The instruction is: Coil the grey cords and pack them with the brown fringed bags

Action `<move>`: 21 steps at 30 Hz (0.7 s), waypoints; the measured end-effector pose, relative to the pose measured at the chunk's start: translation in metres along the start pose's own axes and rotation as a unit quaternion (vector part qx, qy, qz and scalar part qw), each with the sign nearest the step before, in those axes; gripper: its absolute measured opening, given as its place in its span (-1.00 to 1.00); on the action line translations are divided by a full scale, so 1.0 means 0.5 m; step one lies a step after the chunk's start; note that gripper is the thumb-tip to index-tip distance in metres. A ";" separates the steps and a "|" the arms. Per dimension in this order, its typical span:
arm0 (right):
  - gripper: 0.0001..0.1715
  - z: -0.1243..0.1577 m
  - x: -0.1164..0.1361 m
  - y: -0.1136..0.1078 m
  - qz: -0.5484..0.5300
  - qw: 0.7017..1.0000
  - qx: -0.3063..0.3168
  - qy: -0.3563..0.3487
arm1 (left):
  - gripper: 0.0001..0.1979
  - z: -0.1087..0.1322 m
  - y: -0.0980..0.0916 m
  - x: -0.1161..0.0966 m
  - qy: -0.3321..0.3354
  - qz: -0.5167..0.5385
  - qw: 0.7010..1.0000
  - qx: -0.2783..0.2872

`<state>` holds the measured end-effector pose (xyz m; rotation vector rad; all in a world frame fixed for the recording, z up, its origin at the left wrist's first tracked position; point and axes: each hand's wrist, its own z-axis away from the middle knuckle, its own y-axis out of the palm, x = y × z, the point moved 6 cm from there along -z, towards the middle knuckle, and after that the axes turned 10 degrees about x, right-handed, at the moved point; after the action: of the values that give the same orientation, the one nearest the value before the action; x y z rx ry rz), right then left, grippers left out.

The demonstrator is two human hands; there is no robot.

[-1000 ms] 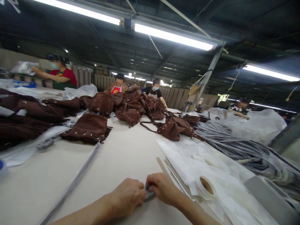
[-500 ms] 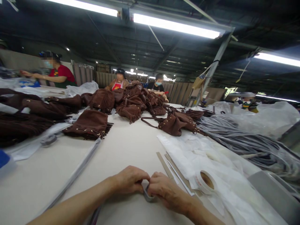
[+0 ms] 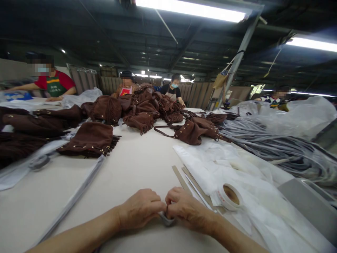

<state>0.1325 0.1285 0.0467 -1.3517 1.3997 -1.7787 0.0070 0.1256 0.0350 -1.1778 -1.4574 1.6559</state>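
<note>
My left hand (image 3: 140, 208) and my right hand (image 3: 185, 209) meet at the near edge of the pale table (image 3: 137, 165), both closed in a pinch on a grey strap (image 3: 166, 220) that curls between the fingertips. Most of that strap is hidden under my fingers. A long grey strap (image 3: 76, 196) lies flat on the table to the left of my left forearm. A roll of white tape (image 3: 229, 196) lies just right of my right hand.
Brown fringed bags (image 3: 91, 140) are heaped across the far table. Flat card strips (image 3: 184, 177) and white plastic sheets (image 3: 223, 165) lie right of centre. A bundle of grey straps (image 3: 268, 147) runs along the right. Several people work at the far side.
My hands have stayed pinched together on the grey strap and shifted slightly. The view has tilted down a little, so the table and bags sit higher in frame.
</note>
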 end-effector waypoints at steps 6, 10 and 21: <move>-0.69 0.014 -0.028 -0.011 -0.083 0.996 0.045 0.006 | -0.80 -0.026 -0.010 -0.008 0.024 0.038 0.999 0.031; -0.66 0.028 -0.037 -0.005 -0.150 0.988 0.038 0.024 | -0.85 -0.038 -0.016 -0.004 0.027 0.082 0.996 0.021; -0.66 0.042 -0.032 -0.009 -0.090 0.996 -0.014 0.020 | -0.82 -0.083 0.002 -0.005 0.022 0.030 0.999 0.036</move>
<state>0.1585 0.1346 0.0442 -1.5064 1.3659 -1.9166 0.0459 0.1404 0.0349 -1.2201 -1.3360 1.6989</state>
